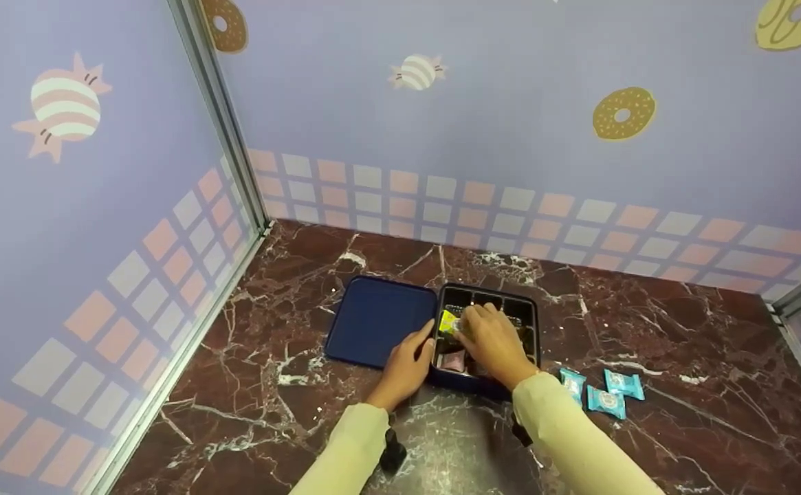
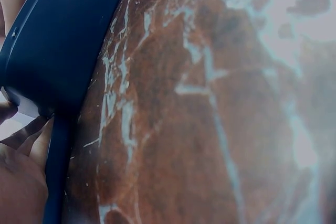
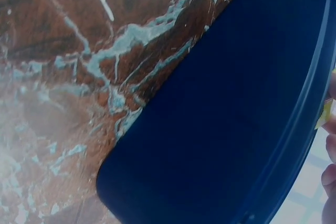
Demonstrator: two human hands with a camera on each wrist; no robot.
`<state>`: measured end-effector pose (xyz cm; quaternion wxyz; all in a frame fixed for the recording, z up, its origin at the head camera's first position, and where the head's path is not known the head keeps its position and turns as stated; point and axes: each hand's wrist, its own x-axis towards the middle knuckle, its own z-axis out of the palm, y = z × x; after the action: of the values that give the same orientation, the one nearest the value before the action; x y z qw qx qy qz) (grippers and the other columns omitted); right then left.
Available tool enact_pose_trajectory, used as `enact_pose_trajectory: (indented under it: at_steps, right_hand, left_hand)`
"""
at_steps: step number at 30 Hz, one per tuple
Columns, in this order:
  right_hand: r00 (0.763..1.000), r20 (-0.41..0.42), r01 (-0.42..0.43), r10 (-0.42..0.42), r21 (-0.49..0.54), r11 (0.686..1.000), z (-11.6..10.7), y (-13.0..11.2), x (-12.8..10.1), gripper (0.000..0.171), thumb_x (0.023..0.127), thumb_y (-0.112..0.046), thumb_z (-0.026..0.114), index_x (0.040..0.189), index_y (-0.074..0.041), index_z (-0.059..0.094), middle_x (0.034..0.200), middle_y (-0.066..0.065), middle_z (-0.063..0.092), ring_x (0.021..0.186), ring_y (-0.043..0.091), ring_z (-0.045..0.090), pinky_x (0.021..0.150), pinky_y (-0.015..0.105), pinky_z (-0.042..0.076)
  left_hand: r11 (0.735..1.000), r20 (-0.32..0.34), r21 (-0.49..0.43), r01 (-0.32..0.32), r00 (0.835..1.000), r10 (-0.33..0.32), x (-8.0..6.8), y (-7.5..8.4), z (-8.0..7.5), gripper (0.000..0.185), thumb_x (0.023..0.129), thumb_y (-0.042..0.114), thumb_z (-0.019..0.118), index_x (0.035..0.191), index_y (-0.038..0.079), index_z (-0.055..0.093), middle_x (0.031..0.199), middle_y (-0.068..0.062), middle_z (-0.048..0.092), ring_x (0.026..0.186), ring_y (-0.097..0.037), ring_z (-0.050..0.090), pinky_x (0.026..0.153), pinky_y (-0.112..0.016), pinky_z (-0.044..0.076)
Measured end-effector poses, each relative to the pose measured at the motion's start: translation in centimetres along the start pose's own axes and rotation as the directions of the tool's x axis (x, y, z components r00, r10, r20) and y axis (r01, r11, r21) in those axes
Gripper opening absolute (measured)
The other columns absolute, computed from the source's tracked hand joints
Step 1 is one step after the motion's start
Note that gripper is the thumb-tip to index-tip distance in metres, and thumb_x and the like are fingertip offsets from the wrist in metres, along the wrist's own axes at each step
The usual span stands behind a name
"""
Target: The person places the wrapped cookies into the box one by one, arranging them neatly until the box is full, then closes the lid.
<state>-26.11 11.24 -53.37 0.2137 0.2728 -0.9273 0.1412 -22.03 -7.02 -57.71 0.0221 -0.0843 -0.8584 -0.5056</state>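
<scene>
Head view, seen from my remote station. My right hand (image 1: pixel 493 340) reaches into the dark compartmented tray (image 1: pixel 529 323) at the centre of the marble table (image 1: pixel 682 412), its fingers curled narrow around a yellow wrapped candy (image 1: pixel 449 322) at the tray's 9 o'clock side. A pink wrapped candy (image 1: pixel 452 361) lies in a compartment at the tray's 7 o'clock corner. My left hand (image 1: pixel 410 361) rests against the tray's 9 o'clock wall, fingers fairly straight and pressed to the rim; I see nothing held in it.

The blue lid (image 1: pixel 376 320) lies flat, touching the tray at its 9 o'clock. Three blue wrapped candies (image 1: pixel 603 393) lie near the tray at its 4 o'clock, close together on the marble.

Left wrist view: blue lid edge (image 2: pixel 58 40) beside bare marble. Right wrist view: broad blue surface (image 3: pixel 231 124), fingertips (image 3: pixel 331 150) at 3 o'clock.
</scene>
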Motion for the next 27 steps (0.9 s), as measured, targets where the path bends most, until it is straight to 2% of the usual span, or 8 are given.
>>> enact_pose_trajectory:
  at_steps: [11, 18, 27]
  right_hand:
    - [0.997, 0.074, -0.038, 0.037, 0.010, 0.999, 0.4, -0.5, 0.4, 0.018, 0.085, -0.024, 0.075, 0.092, -0.012, 0.064, 0.087, 0.002, 0.066, 0.080, 0.022, 0.055, 0.072, 0.040, 0.048]
    - [0.999, 0.029, -0.016, 0.016, -0.009, 1.000, 0.9, -0.6, 0.5, 0.017, 0.083, -0.022, 0.076, 0.089, -0.011, 0.065, 0.086, 0.002, 0.066, 0.079, 0.023, 0.054, 0.067, 0.039, 0.046]
    - [1.000, 0.012, -0.015, 0.015, -0.022, 1.000, 1.5, -1.0, 0.6, 0.011, 0.082, -0.017, 0.076, 0.085, -0.011, 0.067, 0.087, 0.003, 0.069, 0.079, 0.025, 0.056, 0.064, 0.039, 0.045]
  left_hand:
    - [1.000, -0.008, -0.007, -0.009, 1.000, 0.009, 0.0, 0.0, 0.0, 0.045, 0.104, 0.028, 0.044, 0.148, 0.017, 0.043, 0.136, -0.010, 0.058, 0.127, -0.027, 0.054, 0.106, -0.044, 0.044]
    - [1.000, -0.009, -0.005, -0.011, 1.000, 0.010, 0.0, 0.0, -0.1, 0.046, 0.103, 0.028, 0.045, 0.147, 0.016, 0.043, 0.136, -0.010, 0.058, 0.128, -0.027, 0.054, 0.107, -0.044, 0.043]
    - [1.000, -0.008, 0.000, -0.004, 1.000, 0.004, 0.0, 0.0, 0.0, 0.046, 0.104, 0.030, 0.044, 0.147, 0.016, 0.043, 0.137, -0.009, 0.057, 0.128, -0.026, 0.054, 0.106, -0.044, 0.044]
